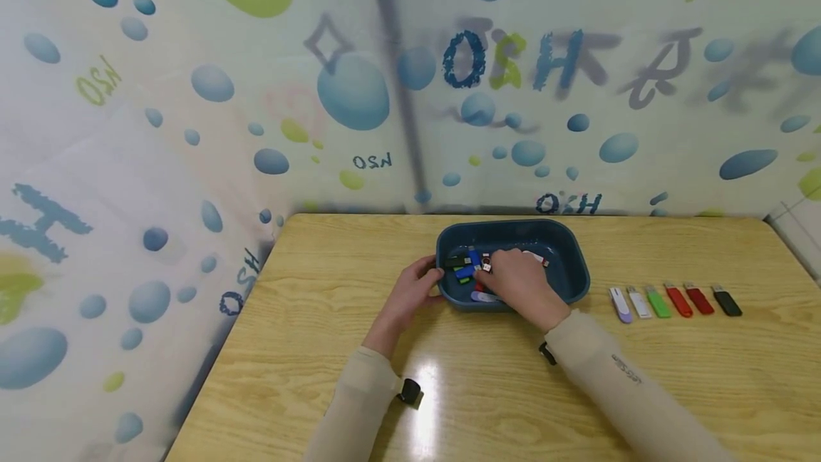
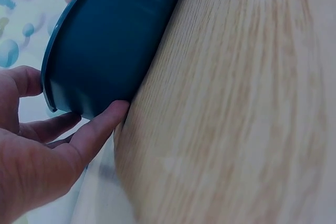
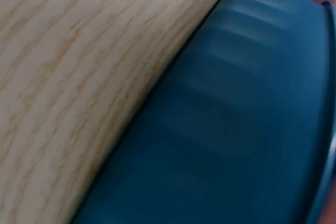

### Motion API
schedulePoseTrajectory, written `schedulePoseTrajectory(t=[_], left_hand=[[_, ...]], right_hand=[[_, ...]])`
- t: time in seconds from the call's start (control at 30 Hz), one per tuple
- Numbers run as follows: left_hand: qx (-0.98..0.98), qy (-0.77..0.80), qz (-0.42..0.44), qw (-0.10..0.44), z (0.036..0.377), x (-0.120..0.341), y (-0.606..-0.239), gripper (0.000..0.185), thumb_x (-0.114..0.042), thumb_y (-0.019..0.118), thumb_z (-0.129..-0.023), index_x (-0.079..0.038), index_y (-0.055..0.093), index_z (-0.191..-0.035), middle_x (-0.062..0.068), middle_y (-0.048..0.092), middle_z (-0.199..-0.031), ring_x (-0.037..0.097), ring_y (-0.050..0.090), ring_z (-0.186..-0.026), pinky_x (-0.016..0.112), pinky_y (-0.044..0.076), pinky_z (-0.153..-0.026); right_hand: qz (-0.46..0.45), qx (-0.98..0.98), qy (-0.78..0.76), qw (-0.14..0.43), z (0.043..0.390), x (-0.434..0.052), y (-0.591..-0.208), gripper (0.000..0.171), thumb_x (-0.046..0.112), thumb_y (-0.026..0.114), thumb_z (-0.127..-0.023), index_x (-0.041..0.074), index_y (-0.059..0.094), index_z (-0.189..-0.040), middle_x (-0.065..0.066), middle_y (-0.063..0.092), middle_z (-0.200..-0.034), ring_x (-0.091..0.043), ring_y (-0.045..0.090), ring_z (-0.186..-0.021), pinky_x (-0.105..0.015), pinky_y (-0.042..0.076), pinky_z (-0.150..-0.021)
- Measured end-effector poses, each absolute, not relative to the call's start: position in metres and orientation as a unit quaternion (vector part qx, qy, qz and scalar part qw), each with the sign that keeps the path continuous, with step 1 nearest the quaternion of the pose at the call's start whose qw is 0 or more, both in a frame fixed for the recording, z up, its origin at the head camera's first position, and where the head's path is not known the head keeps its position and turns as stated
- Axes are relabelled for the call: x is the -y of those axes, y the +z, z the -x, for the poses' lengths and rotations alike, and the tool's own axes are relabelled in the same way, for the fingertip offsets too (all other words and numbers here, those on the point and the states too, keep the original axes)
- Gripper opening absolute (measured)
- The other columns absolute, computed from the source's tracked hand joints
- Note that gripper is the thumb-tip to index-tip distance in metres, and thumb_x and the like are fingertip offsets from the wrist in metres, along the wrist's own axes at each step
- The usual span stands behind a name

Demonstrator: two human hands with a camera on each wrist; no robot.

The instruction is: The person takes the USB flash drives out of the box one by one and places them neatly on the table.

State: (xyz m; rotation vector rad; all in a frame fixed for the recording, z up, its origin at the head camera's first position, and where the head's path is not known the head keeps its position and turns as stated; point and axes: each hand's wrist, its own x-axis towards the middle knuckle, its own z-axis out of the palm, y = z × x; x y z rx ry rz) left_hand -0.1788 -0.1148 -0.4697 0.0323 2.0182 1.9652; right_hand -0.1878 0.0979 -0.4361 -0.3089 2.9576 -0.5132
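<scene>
A person's left hand [image 1: 413,291] steadies a dark blue tub [image 1: 571,248] on the wooden table [image 1: 321,348]; in the left wrist view its fingers [image 2: 100,124] lie nearly straight against the tub's outer wall, with the thumb up near the rim. The right hand [image 1: 522,284] reaches down into the tub among a loose heap of USB sticks [image 1: 467,266], black, blue, green, white and red. Its fingers are bent down into the heap, but whether they pinch a stick cannot be told, and the right wrist view shows only the tub's wall and the table. To the right of the tub, well apart from it, six USB sticks lie side by side in a row [image 1: 673,301]: lilac, white, green, two red and black. Judging by this, the sorting is partly done: six sticks are laid out and several remain in the tub
</scene>
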Motion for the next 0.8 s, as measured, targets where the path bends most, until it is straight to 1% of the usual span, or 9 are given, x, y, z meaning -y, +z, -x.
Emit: schedulePoseTrajectory(t=[0.17, 0.37, 0.57, 0.7, 0.8], left_hand=[[-0.706, 0.689, -0.006, 0.162, 0.1791, 0.1139, -0.4700, 0.050, -0.016, 0.049, -0.106, 0.004, 0.045, -0.152, 0.025, 0.047, -0.153, 0.039, 0.051, -0.136, 0.049, 0.058, -0.093], [-0.703, 0.693, -0.002, 0.161, 0.1798, 0.1136, -0.4717, 0.049, -0.014, 0.050, -0.106, 0.004, 0.045, -0.152, 0.025, 0.049, -0.151, 0.039, 0.052, -0.135, 0.048, 0.059, -0.092], [-0.698, 0.697, -0.004, 0.162, 0.1796, 0.1143, -0.4719, 0.049, -0.014, 0.050, -0.106, 0.004, 0.045, -0.152, 0.025, 0.048, -0.151, 0.039, 0.052, -0.135, 0.048, 0.058, -0.093], [-0.699, 0.696, -0.003, 0.162, 0.1789, 0.1143, -0.4709, 0.050, -0.015, 0.050, -0.106, 0.004, 0.045, -0.152, 0.025, 0.048, -0.151, 0.039, 0.052, -0.136, 0.049, 0.058, -0.093], [-0.701, 0.695, -0.002, 0.162, 0.1789, 0.1143, -0.4704, 0.050, -0.015, 0.050, -0.106, 0.004, 0.045, -0.152, 0.025, 0.049, -0.151, 0.039, 0.052, -0.136, 0.049, 0.058, -0.094]], right_hand=[[0.104, -0.975, -0.183, 0.068, 0.1908, -0.0953, -0.4385, 0.042, 0.037, 0.073, -0.097, 0.012, 0.063, -0.064, 0.000, 0.049, -0.054, -0.018, 0.051, -0.050, -0.029, 0.031, -0.047], [0.097, -0.975, -0.181, 0.088, 0.1939, -0.0918, -0.4396, 0.039, 0.036, 0.074, -0.096, 0.010, 0.064, -0.069, -0.001, 0.053, -0.057, -0.018, 0.053, -0.051, -0.028, 0.034, -0.046], [0.100, -0.979, -0.158, 0.082, 0.1974, -0.0888, -0.4412, 0.038, 0.035, 0.074, -0.095, 0.008, 0.066, -0.070, -0.002, 0.054, -0.058, -0.020, 0.054, -0.054, -0.031, 0.037, -0.050], [0.101, -0.977, -0.164, 0.086, 0.1979, -0.0888, -0.4414, 0.032, 0.027, 0.073, -0.095, 0.005, 0.068, -0.073, -0.003, 0.054, -0.060, -0.021, 0.054, -0.055, -0.032, 0.039, -0.053], [0.102, -0.976, -0.173, 0.089, 0.1971, -0.0898, -0.4407, 0.024, 0.020, 0.072, -0.094, 0.002, 0.071, -0.079, -0.004, 0.055, -0.062, -0.021, 0.053, -0.056, -0.032, 0.039, -0.054]])
